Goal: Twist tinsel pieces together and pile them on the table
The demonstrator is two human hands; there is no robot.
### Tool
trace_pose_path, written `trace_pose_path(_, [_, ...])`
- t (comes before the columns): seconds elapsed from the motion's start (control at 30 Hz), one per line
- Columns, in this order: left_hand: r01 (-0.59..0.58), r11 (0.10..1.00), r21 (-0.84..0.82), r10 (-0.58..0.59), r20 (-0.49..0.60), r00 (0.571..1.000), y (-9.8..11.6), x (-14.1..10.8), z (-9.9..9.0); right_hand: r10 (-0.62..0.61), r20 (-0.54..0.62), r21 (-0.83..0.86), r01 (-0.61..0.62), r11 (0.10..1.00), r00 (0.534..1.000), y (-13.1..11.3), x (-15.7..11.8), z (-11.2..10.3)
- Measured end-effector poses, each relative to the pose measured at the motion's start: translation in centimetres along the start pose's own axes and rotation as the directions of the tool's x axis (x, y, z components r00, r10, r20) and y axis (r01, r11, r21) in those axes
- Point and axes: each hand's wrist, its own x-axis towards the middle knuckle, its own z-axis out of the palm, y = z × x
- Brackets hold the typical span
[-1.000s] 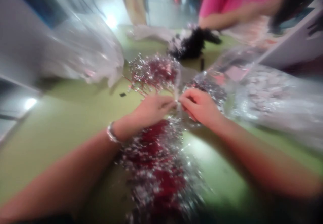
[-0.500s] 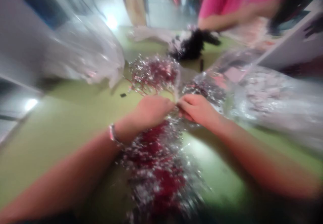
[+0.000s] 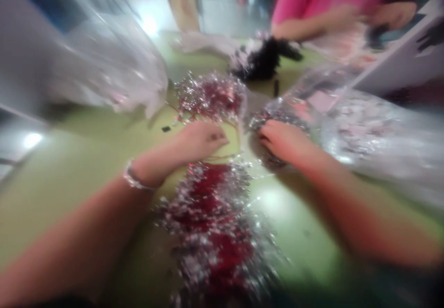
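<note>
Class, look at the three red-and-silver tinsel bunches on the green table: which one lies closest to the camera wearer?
The large tinsel bunch between the forearms, below both hands. The other two lie beyond the hands.

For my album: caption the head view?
Two bare hands, left and right, work red-and-silver tinsel on a green table.
</note>
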Motion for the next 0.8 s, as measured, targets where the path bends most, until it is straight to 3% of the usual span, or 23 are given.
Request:
trace_pose_path(0.13, [0.1, 0.952, -0.29, -0.108, -0.01, 0.994, 0.0, 0.1, -0.3, 0.015, -0.092, -0.002, -0.015, 1.0, 0.996, -0.9, 0.0, 0.3])
trace_pose_path(0.23, [0.113, 0.865, -0.489, -0.12, 0.018, 0.993, 0.2, -0.1, -0.2, 0.088, -0.22, 0.196, -0.044, 0.98, 0.971, -1.4, -0.4, -0.5])
trace_pose_path(0.33, [0.104, 0.876, -0.471, -0.103, 0.027, 0.994, 0.8, -0.2, 0.0, 0.204, -0.253, 0.433, -0.078, 0.898, 0.946, -2.0, -0.9, -1.4])
trace_pose_path(0.53, [0.014, 0.917, -0.4, -0.038, -0.051, 0.998, 2.1, 0.0, 0.9, 0.149, -0.306, 0.693, 0.113, 0.712, 0.94, -4.0, -1.7, -1.5])
trace_pose_path(0.67, [-0.068, 0.925, -0.373, 0.024, -0.121, 0.992, 2.0, -0.1, 1.6, 0.161, -0.333, 0.747, 0.156, 0.646, 0.929, -4.8, -1.8, -1.0])
trace_pose_path(0.8, [-0.066, 0.937, -0.344, 0.041, -0.078, 0.996, 1.6, -0.1, 1.9, 0.13, -0.327, 0.742, 0.169, 0.649, 0.936, -4.7, -1.7, -1.1])
